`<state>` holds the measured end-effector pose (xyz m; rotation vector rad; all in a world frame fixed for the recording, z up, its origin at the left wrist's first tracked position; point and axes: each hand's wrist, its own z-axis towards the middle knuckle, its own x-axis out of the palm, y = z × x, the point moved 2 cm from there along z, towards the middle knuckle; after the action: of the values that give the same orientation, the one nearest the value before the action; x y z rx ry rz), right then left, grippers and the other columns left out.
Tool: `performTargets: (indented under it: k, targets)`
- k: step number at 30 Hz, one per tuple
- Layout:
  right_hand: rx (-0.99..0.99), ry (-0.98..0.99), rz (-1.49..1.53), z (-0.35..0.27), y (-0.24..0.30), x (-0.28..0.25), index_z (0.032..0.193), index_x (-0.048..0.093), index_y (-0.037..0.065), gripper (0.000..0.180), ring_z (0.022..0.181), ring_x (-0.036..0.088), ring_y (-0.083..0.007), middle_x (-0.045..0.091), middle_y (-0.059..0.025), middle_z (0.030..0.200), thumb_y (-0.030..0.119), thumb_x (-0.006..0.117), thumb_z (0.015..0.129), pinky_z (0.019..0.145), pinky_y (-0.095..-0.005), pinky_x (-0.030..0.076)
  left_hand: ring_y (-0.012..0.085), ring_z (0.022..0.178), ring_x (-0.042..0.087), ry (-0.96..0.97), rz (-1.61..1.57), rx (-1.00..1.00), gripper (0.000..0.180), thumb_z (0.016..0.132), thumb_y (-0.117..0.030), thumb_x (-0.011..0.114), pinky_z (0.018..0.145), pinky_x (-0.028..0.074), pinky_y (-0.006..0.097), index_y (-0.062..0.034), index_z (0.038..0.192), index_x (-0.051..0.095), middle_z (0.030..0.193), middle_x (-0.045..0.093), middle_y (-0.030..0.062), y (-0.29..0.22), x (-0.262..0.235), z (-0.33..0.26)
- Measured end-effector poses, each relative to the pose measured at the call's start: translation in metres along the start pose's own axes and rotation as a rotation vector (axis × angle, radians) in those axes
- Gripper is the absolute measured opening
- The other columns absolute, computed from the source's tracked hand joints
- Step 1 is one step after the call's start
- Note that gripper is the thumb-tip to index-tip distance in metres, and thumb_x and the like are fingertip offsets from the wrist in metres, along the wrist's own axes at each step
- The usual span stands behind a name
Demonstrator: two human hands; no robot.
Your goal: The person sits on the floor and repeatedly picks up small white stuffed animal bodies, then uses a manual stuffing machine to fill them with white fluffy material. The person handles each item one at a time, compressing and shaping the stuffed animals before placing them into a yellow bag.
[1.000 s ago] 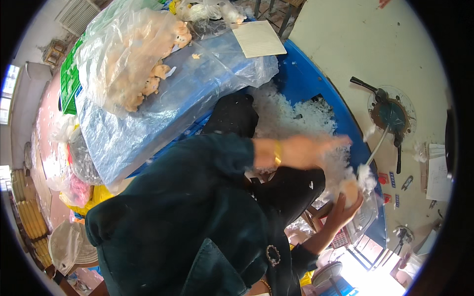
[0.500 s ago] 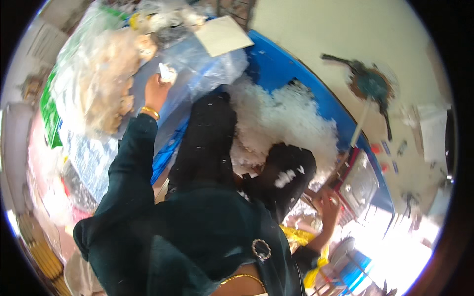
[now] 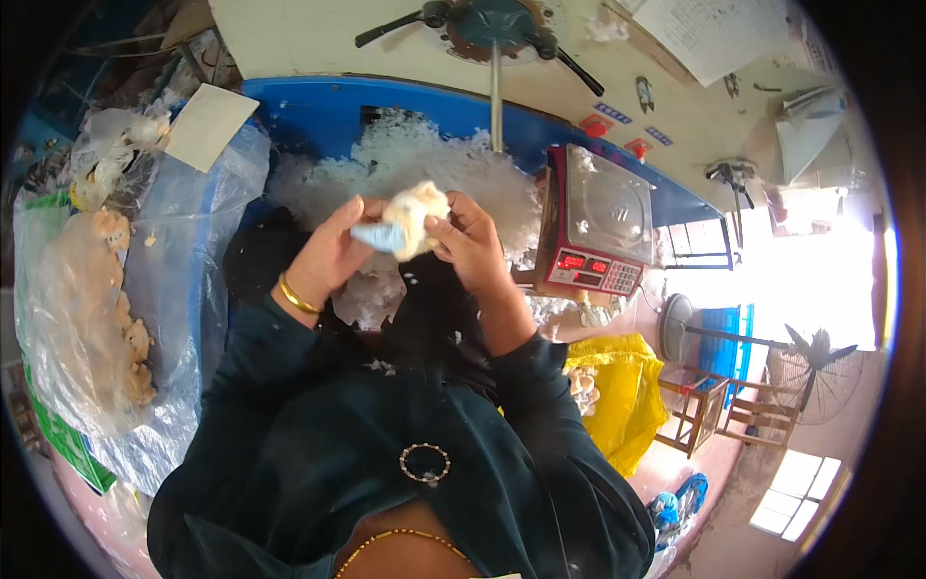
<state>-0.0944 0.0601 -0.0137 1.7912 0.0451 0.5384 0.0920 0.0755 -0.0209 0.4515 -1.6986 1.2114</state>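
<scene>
A small cream plush toy with a pale blue piece at its lower left is held up above my lap. My right hand grips its right side, thumb across the front. From the other side my left hand holds it, with the fingertips partly hidden behind the toy. Beneath both hands lies a heap of loose white fibre stuffing in a blue trough. More cream plush pieces fill a clear plastic bag on my left.
A red weighing scale stands right of the stuffing. Beyond the trough, a machine head with dark handles and a metal tube sits on the pale worktop. A yellow bag and a standing fan are at right.
My left hand has brought the plush toy from beside the clear bag to above my lap. My right hand has come up from near the scale to the toy. The view has turned rightward.
</scene>
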Motion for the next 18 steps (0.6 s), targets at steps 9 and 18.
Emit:
performTargets:
  k: [9, 18]
  targets:
    - [-0.25, -0.317, -0.58, -0.013, 0.05, -0.012, 0.092, 0.058, -0.005, 0.025, 0.069, 0.05, -0.0085, 0.058, -0.0051, 0.076, 0.018, 0.069, 0.089, 0.062, -0.0259, 0.044, 0.0173, 0.057, 0.043, -0.211, 1.152, 0.545, 0.023, 0.093, -0.017, 0.06, 0.054, 0.038, 0.032, 0.0007, 0.079, 0.06, 0.066, 0.049, 0.0101, 0.013, 0.044, 0.052]
    - [-0.442, -0.499, -0.448, 0.011, 0.062, -0.03, 0.085, 0.059, -0.002, 0.02, 0.066, 0.049, -0.0088, 0.057, -0.005, 0.071, 0.016, 0.066, 0.09, 0.059, -0.0255, 0.043, 0.007, 0.065, 0.049, -0.201, 0.751, 0.476, 0.02, 0.096, -0.016, 0.056, 0.056, 0.041, 0.027, 0.0009, 0.087, 0.063, 0.073, 0.057, 0.0005, 0.023, 0.058, 0.085]
